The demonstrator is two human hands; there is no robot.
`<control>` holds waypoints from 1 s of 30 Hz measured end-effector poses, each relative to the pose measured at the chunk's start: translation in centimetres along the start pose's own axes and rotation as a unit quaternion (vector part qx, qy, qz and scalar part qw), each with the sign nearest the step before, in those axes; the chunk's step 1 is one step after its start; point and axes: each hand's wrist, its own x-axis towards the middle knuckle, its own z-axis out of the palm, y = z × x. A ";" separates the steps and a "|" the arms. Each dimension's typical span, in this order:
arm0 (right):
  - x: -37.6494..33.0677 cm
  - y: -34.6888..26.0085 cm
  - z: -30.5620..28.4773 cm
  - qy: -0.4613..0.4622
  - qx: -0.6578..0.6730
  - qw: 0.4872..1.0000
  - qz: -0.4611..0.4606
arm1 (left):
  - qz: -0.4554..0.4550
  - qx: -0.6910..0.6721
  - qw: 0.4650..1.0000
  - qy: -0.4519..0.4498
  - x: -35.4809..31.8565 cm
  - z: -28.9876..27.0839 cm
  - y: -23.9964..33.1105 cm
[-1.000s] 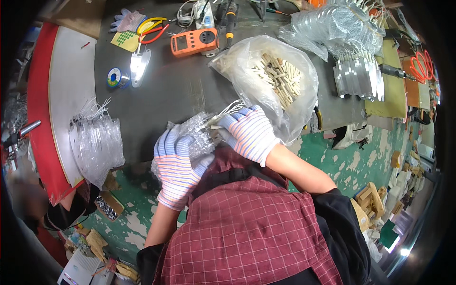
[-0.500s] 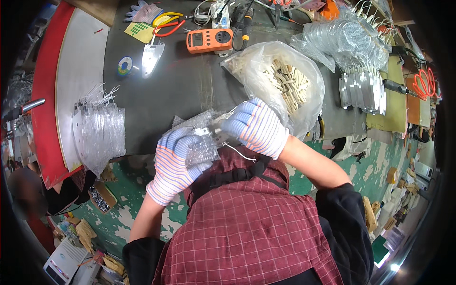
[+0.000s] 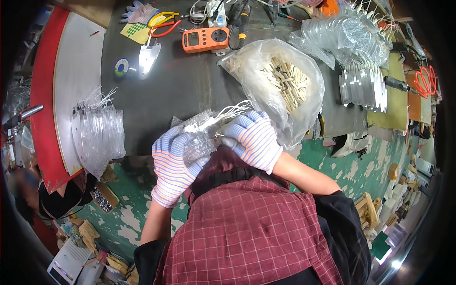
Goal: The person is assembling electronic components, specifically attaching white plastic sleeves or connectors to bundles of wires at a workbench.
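My left hand [image 3: 171,164], in a striped knit glove, is closed round a stack of flat pieces in bubble wrap [image 3: 197,146] at the bench's near edge. White wires [image 3: 232,111] fan out from the top of that stack toward the right. My right hand [image 3: 259,142], gloved the same way, is at the stack's right side with thumb and fingers pinched together. A small wire end [image 3: 219,135] shows at its fingertips; the rest of what it pinches is hidden. Just beyond my right hand lies a clear plastic bag [image 3: 311,102] of short pale rods [image 3: 289,84].
Wrapped bundles with wires stand at left [image 3: 99,135] and far right [image 3: 346,38], beside a row of metal plates [image 3: 363,89]. An orange meter [image 3: 204,40], pliers [image 3: 164,24], a shiny plate [image 3: 148,59] and a tape roll [image 3: 121,67] lie farther back.
My right hand has come slightly lower, beside the stack. The white wires now spread up and right above the stack; earlier one wire hung down below my right hand.
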 end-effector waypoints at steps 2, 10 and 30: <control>-0.3 0.9 -0.4 -0.033 -0.024 0.999 0.015 | -0.002 0.022 1.000 -0.002 0.1 0.4 0.1; -3.5 3.5 -2.7 -0.060 0.012 0.990 0.125 | 0.078 0.111 0.990 -0.035 1.6 0.8 1.8; 1.9 18.9 -0.3 -0.075 -0.205 0.913 0.345 | 0.187 0.012 0.982 0.006 4.5 5.9 4.5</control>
